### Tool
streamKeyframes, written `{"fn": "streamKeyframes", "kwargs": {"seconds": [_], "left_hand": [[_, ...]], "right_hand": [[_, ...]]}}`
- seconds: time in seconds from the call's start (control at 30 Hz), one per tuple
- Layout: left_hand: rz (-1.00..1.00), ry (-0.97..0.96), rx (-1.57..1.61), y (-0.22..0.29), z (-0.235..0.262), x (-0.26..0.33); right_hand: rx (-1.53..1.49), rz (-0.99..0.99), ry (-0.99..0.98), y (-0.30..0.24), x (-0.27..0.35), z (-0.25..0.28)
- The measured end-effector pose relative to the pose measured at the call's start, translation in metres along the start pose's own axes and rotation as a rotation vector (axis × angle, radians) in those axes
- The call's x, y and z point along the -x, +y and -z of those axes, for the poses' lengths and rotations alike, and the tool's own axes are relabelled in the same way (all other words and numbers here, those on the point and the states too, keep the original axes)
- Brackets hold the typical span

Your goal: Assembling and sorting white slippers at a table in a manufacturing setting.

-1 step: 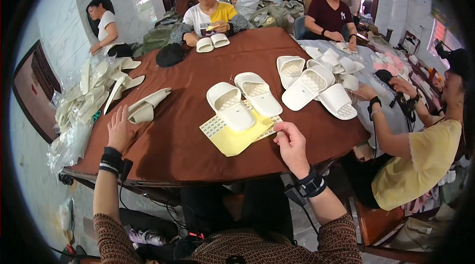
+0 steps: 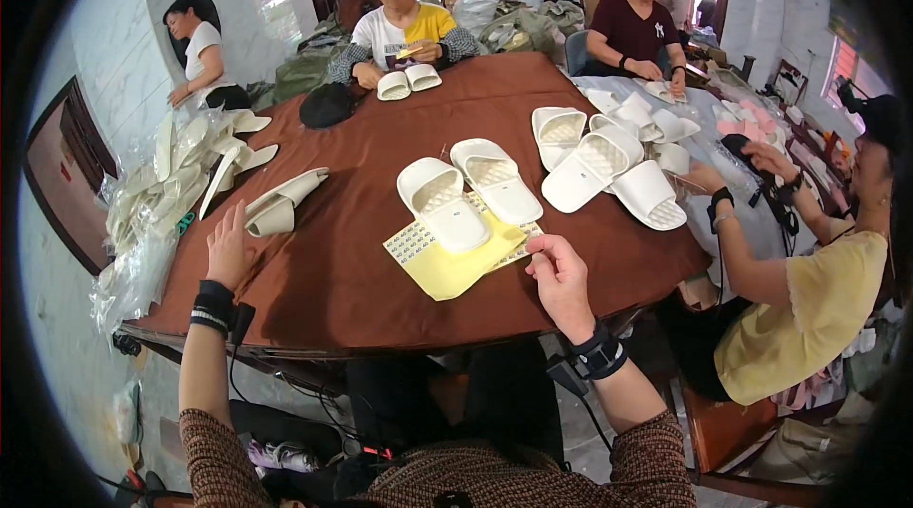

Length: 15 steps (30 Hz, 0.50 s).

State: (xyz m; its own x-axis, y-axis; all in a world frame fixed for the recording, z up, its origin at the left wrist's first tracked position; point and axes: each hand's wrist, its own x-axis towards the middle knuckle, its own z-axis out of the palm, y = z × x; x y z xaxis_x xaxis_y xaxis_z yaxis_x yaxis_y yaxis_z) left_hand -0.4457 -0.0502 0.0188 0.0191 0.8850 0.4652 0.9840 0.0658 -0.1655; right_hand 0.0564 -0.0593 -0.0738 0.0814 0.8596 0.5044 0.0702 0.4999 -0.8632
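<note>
My left hand (image 2: 228,247) is open at the left of the brown table, its fingertips beside a cream slipper (image 2: 288,203) lying tilted on its side. My right hand (image 2: 559,282) is closed, thumb and fingers pinched together by the right edge of a yellow-backed sticker sheet (image 2: 442,272). What the pinch holds, if anything, is too small to make out. A pair of cream slippers rests in front of me: the left slipper (image 2: 456,221) lies partly over the sheet, and the right slipper (image 2: 509,194) sits close beside it.
Several cream slippers (image 2: 599,166) are piled at the right. More slippers in clear plastic (image 2: 157,185) fill the left edge. A black cap (image 2: 326,106) lies farther back on the brown cloth (image 2: 333,289). Co-workers sit across and at the right, one with slippers (image 2: 409,83) in front.
My left hand has shifted very slightly, its fingers closer together. A hand of the co-worker at the right has moved a little. The slippers and my right hand stay put.
</note>
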Motion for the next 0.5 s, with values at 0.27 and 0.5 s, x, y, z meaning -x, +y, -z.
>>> {"fn": "streamKeyframes", "kwargs": {"seconds": [0.27,0.5], "left_hand": [[-0.084,0.066,-0.037,-0.010,-0.016,-0.017],[0.102,0.215,0.307,0.002,0.004,-0.012]], "right_hand": [[0.056,0.045,-0.005,-0.001,0.001,0.000],[0.040,0.061,-0.006,-0.004,0.001,-0.001]]}}
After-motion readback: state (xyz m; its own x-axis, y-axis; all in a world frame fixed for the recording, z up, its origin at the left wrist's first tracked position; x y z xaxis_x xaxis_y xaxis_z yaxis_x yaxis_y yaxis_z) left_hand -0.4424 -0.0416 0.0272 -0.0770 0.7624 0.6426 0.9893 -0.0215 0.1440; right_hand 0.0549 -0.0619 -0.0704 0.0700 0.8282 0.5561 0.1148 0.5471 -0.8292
